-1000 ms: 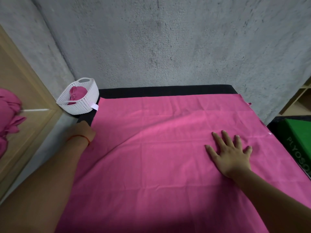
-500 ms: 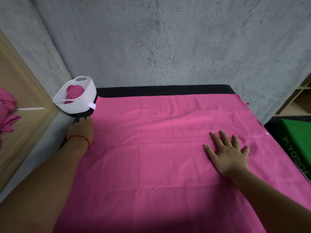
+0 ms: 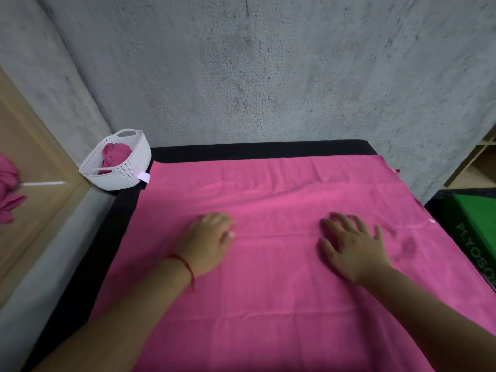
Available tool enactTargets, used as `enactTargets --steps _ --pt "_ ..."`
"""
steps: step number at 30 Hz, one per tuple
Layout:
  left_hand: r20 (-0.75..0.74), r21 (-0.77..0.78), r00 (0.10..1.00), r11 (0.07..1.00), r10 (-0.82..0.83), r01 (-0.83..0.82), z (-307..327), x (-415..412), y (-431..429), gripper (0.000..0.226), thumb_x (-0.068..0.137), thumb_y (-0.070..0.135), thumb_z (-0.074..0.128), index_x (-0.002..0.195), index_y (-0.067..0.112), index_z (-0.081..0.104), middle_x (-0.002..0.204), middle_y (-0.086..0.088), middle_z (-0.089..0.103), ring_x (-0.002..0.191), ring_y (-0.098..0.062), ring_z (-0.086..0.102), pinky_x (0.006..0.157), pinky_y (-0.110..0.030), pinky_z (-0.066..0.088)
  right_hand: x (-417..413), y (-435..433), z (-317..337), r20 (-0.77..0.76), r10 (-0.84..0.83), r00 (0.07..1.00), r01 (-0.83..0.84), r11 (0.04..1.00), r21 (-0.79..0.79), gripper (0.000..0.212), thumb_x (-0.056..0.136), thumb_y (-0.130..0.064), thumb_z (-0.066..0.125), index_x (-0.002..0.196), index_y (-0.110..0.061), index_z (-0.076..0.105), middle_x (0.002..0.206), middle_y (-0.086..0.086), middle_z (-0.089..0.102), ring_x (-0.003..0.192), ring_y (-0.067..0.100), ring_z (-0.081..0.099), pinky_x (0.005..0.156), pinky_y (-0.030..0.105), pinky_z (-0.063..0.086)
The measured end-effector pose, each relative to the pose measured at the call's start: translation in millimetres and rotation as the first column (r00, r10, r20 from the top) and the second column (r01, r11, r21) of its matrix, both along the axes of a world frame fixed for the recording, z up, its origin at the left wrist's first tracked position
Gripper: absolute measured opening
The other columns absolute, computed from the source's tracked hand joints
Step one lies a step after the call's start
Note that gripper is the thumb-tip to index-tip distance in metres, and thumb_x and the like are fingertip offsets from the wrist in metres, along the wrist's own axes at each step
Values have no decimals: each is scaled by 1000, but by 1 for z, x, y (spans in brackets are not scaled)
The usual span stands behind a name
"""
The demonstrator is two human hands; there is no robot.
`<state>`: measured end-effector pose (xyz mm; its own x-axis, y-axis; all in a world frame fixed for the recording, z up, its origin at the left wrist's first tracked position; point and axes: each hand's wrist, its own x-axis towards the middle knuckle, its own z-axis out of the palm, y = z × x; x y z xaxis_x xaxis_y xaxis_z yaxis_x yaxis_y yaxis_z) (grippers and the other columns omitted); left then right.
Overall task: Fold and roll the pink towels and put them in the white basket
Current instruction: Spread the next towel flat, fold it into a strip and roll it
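A pile of pink cloth (image 3: 8,189) lies far left on a wooden ledge. The white basket (image 3: 120,178) sits at the back left corner of the black surface (image 3: 115,224), with a rolled pink towel (image 3: 116,154) inside. A big pink towel (image 3: 268,291) is spread flat on the surface. The left hand (image 3: 208,241) and the right hand (image 3: 353,249) rest palm down on it and hold nothing. The right hand's fingers are spread wide. A green box (image 3: 475,218) is on the right.
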<state>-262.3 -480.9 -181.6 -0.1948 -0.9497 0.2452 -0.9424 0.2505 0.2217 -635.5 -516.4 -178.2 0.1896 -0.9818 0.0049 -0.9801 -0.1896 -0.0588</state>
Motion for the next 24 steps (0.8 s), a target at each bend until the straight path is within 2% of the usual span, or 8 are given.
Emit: enactTargets --steps 1,3,7,12,17,19,21,24 --pt "36 47 997 996 -71 70 -3 -21 2 41 100 45 43 133 31 61 141 11 59 130 -16 52 110 -42 43 9 -5 2 32 85 996 -86 996 12 78 89 -76 14 159 -47 33 170 -16 28 157 20 25 120 59 24" --pt "74 116 996 993 -42 33 -5 -40 -6 50 104 51 37 152 40 43 160 20 39 147 -8 33 120 -38 28 26 -19 -1 70 187 980 -191 980 63 82 87 -77 7 162 -50 25 173 -18 18 160 18 17 124 56 21" --pt "127 240 982 956 142 -169 -1 -27 -53 55 107 54 26 161 45 20 170 19 18 158 -14 15 124 -49 18 35 -65 -4 73 136 988 -145 982 124 71 96 -78 11 163 -55 11 175 -20 4 163 22 3 126 60 10" --pt "150 371 957 883 249 -288 5 0 -121 58 104 58 17 160 45 23 171 15 18 156 -23 21 123 -57 23 38 -123 1 45 48 998 -55 983 177 69 97 -80 15 162 -58 6 175 -20 -1 163 26 0 123 66 8" --pt "187 357 955 889 231 -286 18 25 -182 54 110 46 28 160 29 34 168 -2 31 153 -23 30 126 -41 21 43 -141 -9 55 2 998 -8 995 103 74 94 -83 9 162 -57 2 175 -19 0 163 28 0 122 71 8" --pt "195 430 948 847 250 -312 18 34 -198 65 105 64 27 164 35 23 172 0 19 159 -19 16 128 -47 11 43 -141 -12 51 3 999 -8 995 96 74 93 -83 8 162 -56 1 175 -18 -1 163 28 -1 122 71 7" --pt "207 460 921 798 331 -390 10 37 -202 80 90 88 17 160 52 8 173 13 2 161 -23 0 123 -65 4 43 -142 -14 44 3 999 -7 995 101 75 93 -83 8 162 -56 1 175 -18 -1 162 29 -1 121 72 7" --pt "188 397 891 798 413 -454 -1 25 -191 67 96 79 16 158 58 8 172 17 2 160 -34 1 113 -75 10 41 -147 -13 41 2 999 -6 995 101 75 93 -83 12 162 -55 7 175 -17 5 162 30 4 119 74 11"
